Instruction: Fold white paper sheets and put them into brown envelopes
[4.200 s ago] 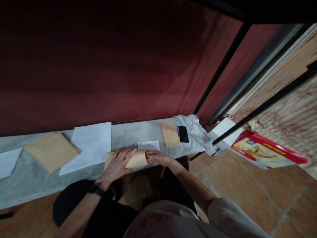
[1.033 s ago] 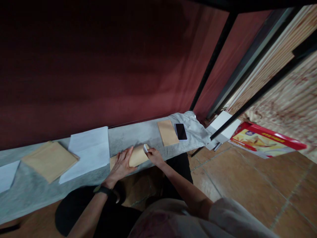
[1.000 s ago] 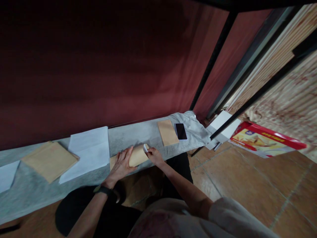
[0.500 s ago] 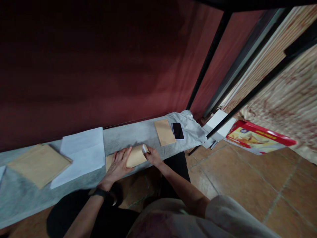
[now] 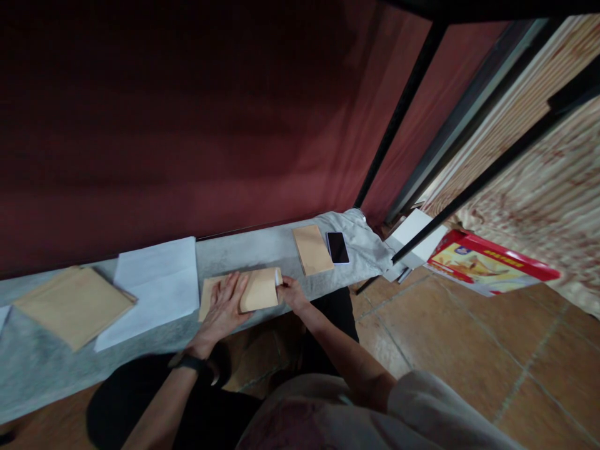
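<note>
A brown envelope (image 5: pixel 257 290) lies flat on the grey cloth-covered bench (image 5: pixel 244 253). My left hand (image 5: pixel 224 306) rests on it with fingers stretched out flat. My right hand (image 5: pixel 290 292) is closed at the envelope's right end, pinching a small white paper edge (image 5: pixel 278 277) that sticks out there.
A white sheet (image 5: pixel 154 289) and a stack of brown envelopes (image 5: pixel 70 304) lie to the left. Another brown envelope (image 5: pixel 312 249) and a black phone (image 5: pixel 337 247) lie to the right. A red box (image 5: pixel 487 264) and white papers (image 5: pixel 412 232) sit on the tiled floor.
The white sheet that lay behind the envelope 4.2 s ago has gone inside it. The envelope, tilted up a second ago, now lies flat under my left hand.
</note>
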Motion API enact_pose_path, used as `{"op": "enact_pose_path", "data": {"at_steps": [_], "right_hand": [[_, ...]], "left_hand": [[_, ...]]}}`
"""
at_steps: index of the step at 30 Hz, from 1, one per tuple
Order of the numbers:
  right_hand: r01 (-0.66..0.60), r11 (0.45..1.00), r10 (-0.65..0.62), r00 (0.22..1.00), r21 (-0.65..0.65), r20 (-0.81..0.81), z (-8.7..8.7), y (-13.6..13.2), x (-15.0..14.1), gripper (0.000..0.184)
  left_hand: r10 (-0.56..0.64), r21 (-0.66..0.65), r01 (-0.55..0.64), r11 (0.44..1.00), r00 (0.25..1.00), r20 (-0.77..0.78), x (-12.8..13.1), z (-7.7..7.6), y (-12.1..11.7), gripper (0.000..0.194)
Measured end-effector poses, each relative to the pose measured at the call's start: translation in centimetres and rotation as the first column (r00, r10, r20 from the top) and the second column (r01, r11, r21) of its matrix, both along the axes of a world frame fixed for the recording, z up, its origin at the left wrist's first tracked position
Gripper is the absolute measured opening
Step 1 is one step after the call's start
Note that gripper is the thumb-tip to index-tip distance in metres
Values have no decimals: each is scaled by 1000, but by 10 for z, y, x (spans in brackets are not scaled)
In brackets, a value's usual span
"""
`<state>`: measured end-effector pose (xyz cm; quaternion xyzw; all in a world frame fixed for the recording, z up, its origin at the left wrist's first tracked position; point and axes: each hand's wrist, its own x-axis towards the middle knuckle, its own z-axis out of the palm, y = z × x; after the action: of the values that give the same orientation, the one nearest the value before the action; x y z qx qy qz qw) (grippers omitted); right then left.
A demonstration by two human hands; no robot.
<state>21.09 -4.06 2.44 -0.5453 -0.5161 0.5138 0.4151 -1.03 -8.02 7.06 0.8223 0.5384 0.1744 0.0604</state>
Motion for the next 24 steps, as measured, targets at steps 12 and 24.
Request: {"op": "enact_pose_path", "data": {"at_steps": [12, 24], "right_hand": [[252, 962, -264, 956, -104, -130, 7, 0, -11, 8], [244, 969, -248, 955, -43, -161, 15, -15, -9, 5]], "left_hand": [[737, -738, -97, 668, -51, 674, 58, -26, -52, 42], [819, -814, 143, 563, -231, 526, 101, 4, -24, 16]]}}
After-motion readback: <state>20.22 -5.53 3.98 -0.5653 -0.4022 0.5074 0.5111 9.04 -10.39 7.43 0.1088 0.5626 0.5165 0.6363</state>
